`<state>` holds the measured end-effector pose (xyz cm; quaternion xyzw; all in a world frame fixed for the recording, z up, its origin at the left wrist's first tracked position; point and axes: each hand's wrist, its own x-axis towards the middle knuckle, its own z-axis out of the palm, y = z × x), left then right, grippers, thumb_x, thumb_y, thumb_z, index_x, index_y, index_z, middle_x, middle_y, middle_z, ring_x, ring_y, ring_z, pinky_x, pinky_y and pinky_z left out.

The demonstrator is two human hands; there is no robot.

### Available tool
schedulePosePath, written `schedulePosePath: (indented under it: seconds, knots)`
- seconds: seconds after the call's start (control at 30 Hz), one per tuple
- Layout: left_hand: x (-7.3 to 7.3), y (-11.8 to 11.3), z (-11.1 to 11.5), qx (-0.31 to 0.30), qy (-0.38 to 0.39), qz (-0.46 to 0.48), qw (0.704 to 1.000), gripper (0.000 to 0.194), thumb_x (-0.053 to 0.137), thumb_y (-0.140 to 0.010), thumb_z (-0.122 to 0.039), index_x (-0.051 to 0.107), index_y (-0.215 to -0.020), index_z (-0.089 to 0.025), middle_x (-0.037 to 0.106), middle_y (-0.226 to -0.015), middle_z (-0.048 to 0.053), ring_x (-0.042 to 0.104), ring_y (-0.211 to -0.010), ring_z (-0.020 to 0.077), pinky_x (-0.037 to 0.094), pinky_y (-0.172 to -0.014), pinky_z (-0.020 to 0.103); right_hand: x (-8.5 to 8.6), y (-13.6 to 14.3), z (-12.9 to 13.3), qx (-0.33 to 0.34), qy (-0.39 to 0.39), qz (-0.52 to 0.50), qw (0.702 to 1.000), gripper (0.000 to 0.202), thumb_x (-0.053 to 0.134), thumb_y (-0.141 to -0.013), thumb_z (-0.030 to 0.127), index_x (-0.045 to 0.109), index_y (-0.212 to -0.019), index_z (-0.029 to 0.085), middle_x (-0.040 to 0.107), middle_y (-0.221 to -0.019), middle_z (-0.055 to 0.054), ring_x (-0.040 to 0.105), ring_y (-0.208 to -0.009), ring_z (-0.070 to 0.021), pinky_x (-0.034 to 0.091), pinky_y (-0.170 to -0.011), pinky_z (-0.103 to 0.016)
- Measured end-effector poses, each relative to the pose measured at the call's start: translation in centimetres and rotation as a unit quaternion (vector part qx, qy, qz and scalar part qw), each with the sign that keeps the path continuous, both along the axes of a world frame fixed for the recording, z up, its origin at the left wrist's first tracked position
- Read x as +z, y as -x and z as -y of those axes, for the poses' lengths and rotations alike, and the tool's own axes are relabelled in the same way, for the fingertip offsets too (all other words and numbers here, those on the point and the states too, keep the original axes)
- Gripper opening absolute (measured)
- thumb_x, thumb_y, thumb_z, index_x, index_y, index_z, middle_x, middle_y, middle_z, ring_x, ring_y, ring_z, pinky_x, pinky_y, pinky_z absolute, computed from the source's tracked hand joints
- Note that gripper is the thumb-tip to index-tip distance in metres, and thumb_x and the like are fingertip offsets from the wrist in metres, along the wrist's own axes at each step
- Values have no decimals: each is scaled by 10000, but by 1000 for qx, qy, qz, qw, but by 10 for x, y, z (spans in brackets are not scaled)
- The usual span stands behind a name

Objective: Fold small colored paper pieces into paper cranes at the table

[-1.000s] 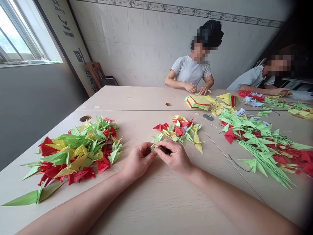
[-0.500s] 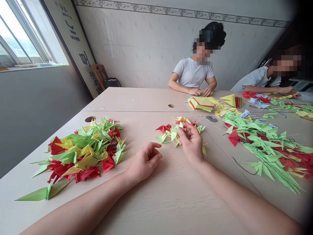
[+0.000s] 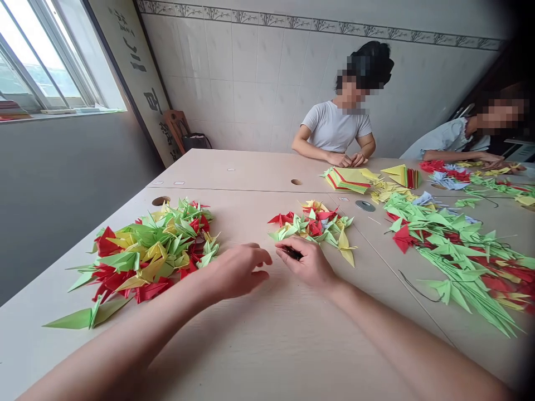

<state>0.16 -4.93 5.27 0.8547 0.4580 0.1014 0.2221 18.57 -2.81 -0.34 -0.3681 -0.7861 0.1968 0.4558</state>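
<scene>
My right hand (image 3: 309, 263) is closed around a small dark object (image 3: 293, 253), whose kind I cannot make out. Just beyond it lies a small heap of folded paper cranes (image 3: 314, 227) in red, green and yellow. My left hand (image 3: 239, 272) holds nothing; its thumb and fingers are apart, pointing towards the right hand. Left of that hand spreads a larger pile of paper cranes (image 3: 154, 245) in the same colours. A single green paper crane (image 3: 90, 316) rests at that pile's near edge.
Strung green and red paper cranes (image 3: 455, 250) cover the table's right side, with a dark cord (image 3: 418, 289) beside them. Farther back are stacked folded papers (image 3: 346, 179) and a metal disc (image 3: 365, 206). Two people (image 3: 338, 131) sit across the table (image 3: 251, 334), hands on it.
My right hand has let go of a green paper crane at the small heap and drawn back nearer, with a dark object now showing in it. My left hand's fingers have spread.
</scene>
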Motion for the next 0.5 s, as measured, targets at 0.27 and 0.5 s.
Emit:
schedulePosePath:
  seconds: [0.27, 0.5]
  knots:
    - [35, 66, -17, 123, -39, -219, 967, 223, 536, -655, -240, 612, -865, -224, 611, -823, 64, 556, -660, 216, 358, -523, 280, -4, 0, -1, 2, -2, -4, 1000, 92, 565, -788, 204, 646, -827, 181, 613, -725, -34, 573, -675, -154, 473, -625, -274]
    - [30, 73, -20, 114, 60, -184, 974, 251, 463, -603, -134, 624, -766, -234, 588, -689, 46, 503, -493, 166, 321, -460, 266, -4, 0, -1, 10, 12, 5, 1000, 78, 565, -784, 177, 634, -820, 179, 612, -720, -33, 562, -656, -144, 462, -599, -264]
